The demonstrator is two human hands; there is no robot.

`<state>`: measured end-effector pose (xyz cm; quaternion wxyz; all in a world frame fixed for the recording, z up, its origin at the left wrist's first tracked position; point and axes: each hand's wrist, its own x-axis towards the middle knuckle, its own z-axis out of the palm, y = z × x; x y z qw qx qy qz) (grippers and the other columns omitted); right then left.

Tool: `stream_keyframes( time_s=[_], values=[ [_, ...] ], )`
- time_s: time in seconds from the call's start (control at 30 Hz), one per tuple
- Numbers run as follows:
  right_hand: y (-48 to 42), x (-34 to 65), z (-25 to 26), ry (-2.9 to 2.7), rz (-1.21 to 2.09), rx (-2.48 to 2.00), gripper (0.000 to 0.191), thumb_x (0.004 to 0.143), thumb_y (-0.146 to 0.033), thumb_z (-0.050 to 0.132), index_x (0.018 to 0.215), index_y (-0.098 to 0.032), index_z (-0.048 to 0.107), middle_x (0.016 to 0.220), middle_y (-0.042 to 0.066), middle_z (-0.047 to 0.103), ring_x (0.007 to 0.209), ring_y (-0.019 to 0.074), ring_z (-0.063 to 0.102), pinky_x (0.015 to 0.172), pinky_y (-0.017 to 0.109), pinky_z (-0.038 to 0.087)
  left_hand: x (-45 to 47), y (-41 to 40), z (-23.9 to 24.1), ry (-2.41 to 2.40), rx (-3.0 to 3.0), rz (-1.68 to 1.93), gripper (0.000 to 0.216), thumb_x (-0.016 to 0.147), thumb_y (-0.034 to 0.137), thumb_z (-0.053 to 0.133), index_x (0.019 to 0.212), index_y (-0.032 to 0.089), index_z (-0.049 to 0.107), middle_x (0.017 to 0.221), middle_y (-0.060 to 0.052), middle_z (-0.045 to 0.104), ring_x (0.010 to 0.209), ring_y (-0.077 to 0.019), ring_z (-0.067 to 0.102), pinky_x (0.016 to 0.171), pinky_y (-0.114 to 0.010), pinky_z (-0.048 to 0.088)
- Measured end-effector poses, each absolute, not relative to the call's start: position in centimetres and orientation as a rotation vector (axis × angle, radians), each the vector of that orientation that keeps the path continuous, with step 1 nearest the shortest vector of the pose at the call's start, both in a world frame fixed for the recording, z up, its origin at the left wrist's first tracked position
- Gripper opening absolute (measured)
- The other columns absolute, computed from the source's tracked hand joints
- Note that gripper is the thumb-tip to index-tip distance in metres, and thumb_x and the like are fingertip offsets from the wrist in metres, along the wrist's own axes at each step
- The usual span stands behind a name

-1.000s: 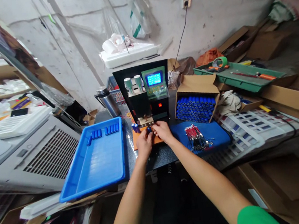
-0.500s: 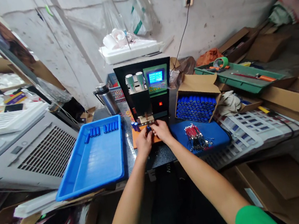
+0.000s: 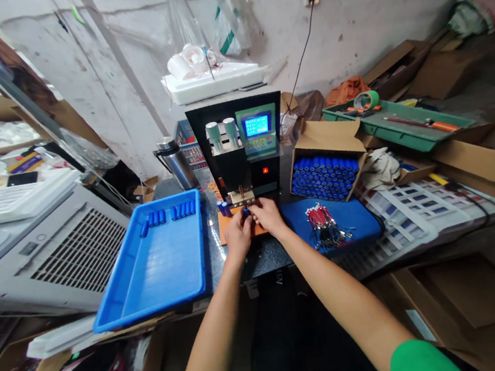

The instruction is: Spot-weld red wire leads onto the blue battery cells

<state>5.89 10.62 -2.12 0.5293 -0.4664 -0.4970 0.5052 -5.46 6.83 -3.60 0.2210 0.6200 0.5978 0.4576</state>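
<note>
Both hands meet under the welding head of a black spot welder (image 3: 243, 149) with a lit blue screen. My left hand (image 3: 237, 234) and my right hand (image 3: 268, 215) pinch a small blue battery cell (image 3: 245, 212) between them, held up to the welder's tips over an orange pad (image 3: 226, 229). Two more blue cells (image 3: 223, 209) stand upright just left of the hands. A bundle of red-ended wire leads (image 3: 323, 227) lies on a blue mat (image 3: 352, 220) to the right of my right hand.
A blue tray (image 3: 151, 283) at left holds a row of several blue cells (image 3: 169, 214) along its far edge. An open cardboard box (image 3: 321, 139) full of blue cells stands right of the welder. A steel flask (image 3: 175, 164), a green tool tray (image 3: 398, 123) and cardboard boxes surround the bench.
The hands stay at the welder's tips with the cell; only the camera view has shifted slightly.
</note>
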Motion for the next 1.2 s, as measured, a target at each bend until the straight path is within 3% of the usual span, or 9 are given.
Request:
stream_keyframes(
  time_s=[0.4, 0.73, 1.03, 1.2],
  values=[
    [10.6, 5.9, -2.3, -1.167, 1.241, -1.089, 0.022, 0.073, -0.04, 0.063, 0.068, -0.02, 0.055, 0.054, -0.004, 0.054, 0.046, 0.0103, 0.049, 0.042, 0.02, 0.038, -5.3, 6.8, -3.5, 1.622, 1.642, 1.299, 0.027, 0.087, 0.029, 0.059, 0.11, 0.022, 0.071, 0.087, -0.005, 0.074, 0.091, -0.0236, 0.069, 0.087, -0.032, 0.051],
    [10.3, 6.7, -2.1, -1.168, 1.29, -1.104, 0.03, 0.072, -0.047, 0.065, 0.067, -0.019, 0.055, 0.053, -0.004, 0.053, 0.046, 0.0094, 0.047, 0.042, 0.019, 0.036, -5.2, 7.0, -2.4, 1.588, 1.74, 1.325, 0.032, 0.088, 0.029, 0.057, 0.117, 0.019, 0.065, 0.099, -0.006, 0.073, 0.091, -0.0203, 0.068, 0.088, -0.032, 0.05],
    [7.2, 13.1, -1.3, -1.085, 1.226, -1.084, 0.034, 0.07, -0.05, 0.069, 0.071, -0.019, 0.058, 0.056, -0.003, 0.053, 0.047, 0.0106, 0.049, 0.042, 0.021, 0.038, -4.8, 5.8, -1.5, 1.718, 1.864, 1.338, 0.015, 0.082, 0.031, 0.062, 0.085, 0.018, 0.067, 0.077, -0.004, 0.062, 0.067, -0.0147, 0.057, 0.065, -0.026, 0.046],
    [7.1, 21.5, -1.7, -1.001, 0.997, -1.144, 0.033, 0.074, -0.051, 0.067, 0.07, -0.019, 0.058, 0.054, -0.003, 0.052, 0.045, 0.0107, 0.046, 0.042, 0.022, 0.036, -4.0, 3.7, -0.1, 1.758, 1.695, 1.422, 0.021, 0.074, 0.037, 0.071, 0.086, 0.021, 0.067, 0.072, -0.001, 0.065, 0.063, -0.0152, 0.06, 0.06, -0.026, 0.049]
  ],
)
